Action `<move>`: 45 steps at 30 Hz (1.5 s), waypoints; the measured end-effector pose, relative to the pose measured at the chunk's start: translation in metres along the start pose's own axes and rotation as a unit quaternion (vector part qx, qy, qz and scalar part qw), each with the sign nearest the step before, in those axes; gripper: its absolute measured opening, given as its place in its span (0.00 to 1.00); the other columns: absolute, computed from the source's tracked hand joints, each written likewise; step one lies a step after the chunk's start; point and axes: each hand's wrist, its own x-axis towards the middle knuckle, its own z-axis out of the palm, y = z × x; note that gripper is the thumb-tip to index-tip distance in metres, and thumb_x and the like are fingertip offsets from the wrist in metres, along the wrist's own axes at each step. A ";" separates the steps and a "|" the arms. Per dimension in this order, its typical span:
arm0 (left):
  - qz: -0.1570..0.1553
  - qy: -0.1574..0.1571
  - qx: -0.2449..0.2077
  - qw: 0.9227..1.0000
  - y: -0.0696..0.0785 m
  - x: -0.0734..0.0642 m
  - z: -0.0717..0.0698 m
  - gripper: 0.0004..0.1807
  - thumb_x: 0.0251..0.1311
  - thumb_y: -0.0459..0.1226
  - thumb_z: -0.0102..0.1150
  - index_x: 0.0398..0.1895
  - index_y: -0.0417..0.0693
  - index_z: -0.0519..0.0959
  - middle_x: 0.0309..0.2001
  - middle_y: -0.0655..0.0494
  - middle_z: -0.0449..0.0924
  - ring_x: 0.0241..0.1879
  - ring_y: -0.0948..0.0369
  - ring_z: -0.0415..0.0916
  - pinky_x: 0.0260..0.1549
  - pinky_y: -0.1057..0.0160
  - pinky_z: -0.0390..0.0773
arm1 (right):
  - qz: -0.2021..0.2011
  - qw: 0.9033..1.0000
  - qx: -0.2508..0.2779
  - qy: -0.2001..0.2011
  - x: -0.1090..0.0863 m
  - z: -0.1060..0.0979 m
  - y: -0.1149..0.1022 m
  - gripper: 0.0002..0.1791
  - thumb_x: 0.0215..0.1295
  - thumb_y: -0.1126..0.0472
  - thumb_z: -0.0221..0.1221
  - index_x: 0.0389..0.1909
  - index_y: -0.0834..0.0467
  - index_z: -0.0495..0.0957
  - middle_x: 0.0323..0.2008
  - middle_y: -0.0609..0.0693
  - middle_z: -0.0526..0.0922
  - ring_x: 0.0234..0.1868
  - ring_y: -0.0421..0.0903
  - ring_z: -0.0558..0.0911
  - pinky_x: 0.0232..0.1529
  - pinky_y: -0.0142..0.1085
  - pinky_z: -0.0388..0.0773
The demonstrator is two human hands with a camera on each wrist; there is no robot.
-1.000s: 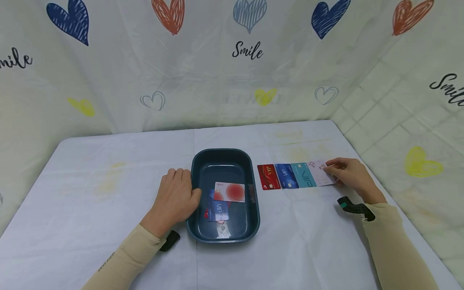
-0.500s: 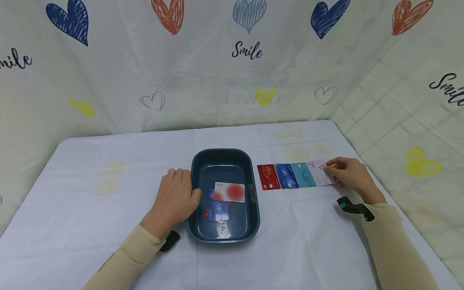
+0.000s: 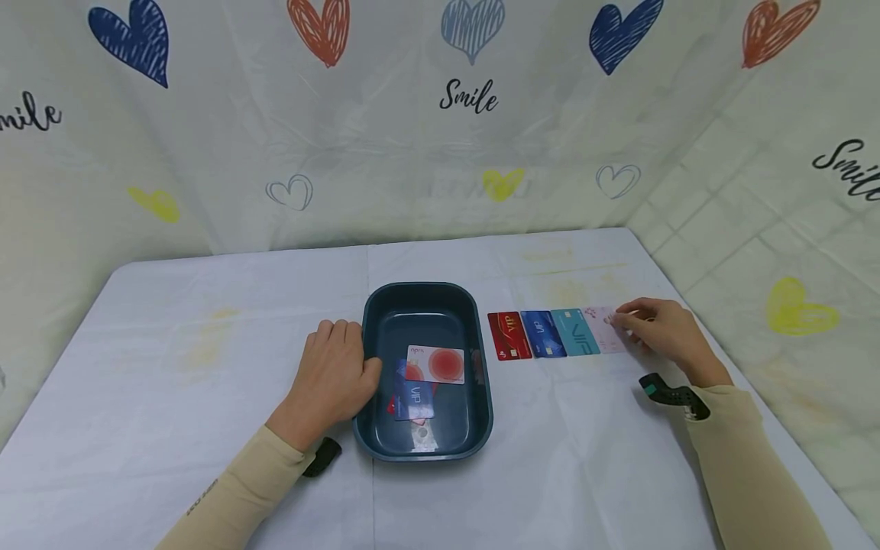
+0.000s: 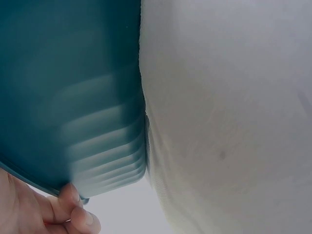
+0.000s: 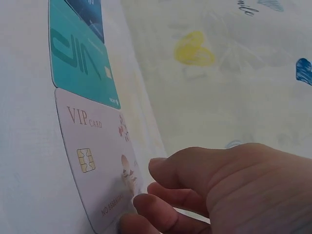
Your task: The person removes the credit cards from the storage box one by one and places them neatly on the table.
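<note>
My left hand (image 3: 333, 374) grips the left rim of a dark blue-green plastic tray (image 3: 428, 447); in the left wrist view its fingertips curl at the rim beside the ribbed wall. Inside lie a white card with red circles (image 3: 440, 365), a blue VIP card (image 3: 415, 401) and a mostly covered red card. To the tray's right runs a row of cards: red (image 3: 510, 336), blue (image 3: 545, 334), teal VIP (image 3: 576, 332) and pale pink VIP (image 3: 601, 328). At the pink card's right end is my right hand (image 3: 656, 328), fingers loosely bent; the right wrist view shows fingertips at its edge, thumb apart.
A white cloth covers the table (image 3: 172, 397). Behind it hangs a pale curtain (image 3: 385, 137) printed with hearts and "Smile", and more curtain runs along the right side. Dark camera mounts sit at both wrists.
The pink card now looks pinker, and its right end shows less far to the right. My right fingers have shifted slightly left. The left hand and tray stay put.
</note>
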 end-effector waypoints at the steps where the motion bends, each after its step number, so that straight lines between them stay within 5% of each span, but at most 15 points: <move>1: 0.001 0.001 0.000 1.000 0.000 0.000 0.000 0.11 0.58 0.39 0.55 0.31 0.39 0.71 0.26 0.49 0.67 0.35 0.52 0.63 0.35 0.57 0.62 | -0.001 1.000 0.001 -0.001 0.000 -0.001 0.000 0.32 0.72 0.38 0.56 0.60 0.60 0.78 0.48 0.63 0.83 0.39 0.52 0.80 0.31 0.34 0.76; 13: 0.005 0.004 0.001 1.000 -0.001 0.000 0.000 0.11 0.58 0.40 0.54 0.29 0.40 0.70 0.26 0.49 0.66 0.34 0.51 0.62 0.34 0.57 0.62 | -0.017 0.998 0.059 -0.011 -0.005 -0.003 -0.005 0.34 0.72 0.33 0.52 0.63 0.56 0.77 0.52 0.61 0.83 0.44 0.53 0.82 0.38 0.34 0.79; 22: 0.007 0.008 0.002 1.000 -0.004 -0.002 0.001 0.11 0.58 0.40 0.54 0.29 0.40 0.70 0.26 0.49 0.67 0.34 0.51 0.62 0.34 0.57 0.62 | -0.048 0.992 0.108 -0.036 -0.015 -0.003 -0.028 0.30 0.74 0.38 0.54 0.62 0.59 0.78 0.50 0.61 0.84 0.39 0.45 0.83 0.39 0.33 0.82; 31: 0.013 0.012 -0.003 1.000 -0.004 -0.001 -0.001 0.11 0.58 0.40 0.55 0.28 0.41 0.69 0.26 0.49 0.66 0.34 0.51 0.62 0.34 0.57 0.62 | -0.088 0.989 0.111 -0.043 -0.024 0.008 -0.055 0.26 0.75 0.42 0.55 0.60 0.58 0.79 0.43 0.60 0.85 0.36 0.46 0.83 0.36 0.35 0.84; 45: 0.005 0.000 -0.005 1.000 -0.003 0.000 -0.004 0.11 0.59 0.40 0.54 0.29 0.40 0.69 0.27 0.49 0.66 0.35 0.51 0.62 0.35 0.56 0.63 | -0.174 0.980 0.081 -0.054 -0.042 0.023 -0.105 0.23 0.74 0.43 0.58 0.57 0.56 0.81 0.51 0.56 0.86 0.42 0.49 0.82 0.39 0.33 0.82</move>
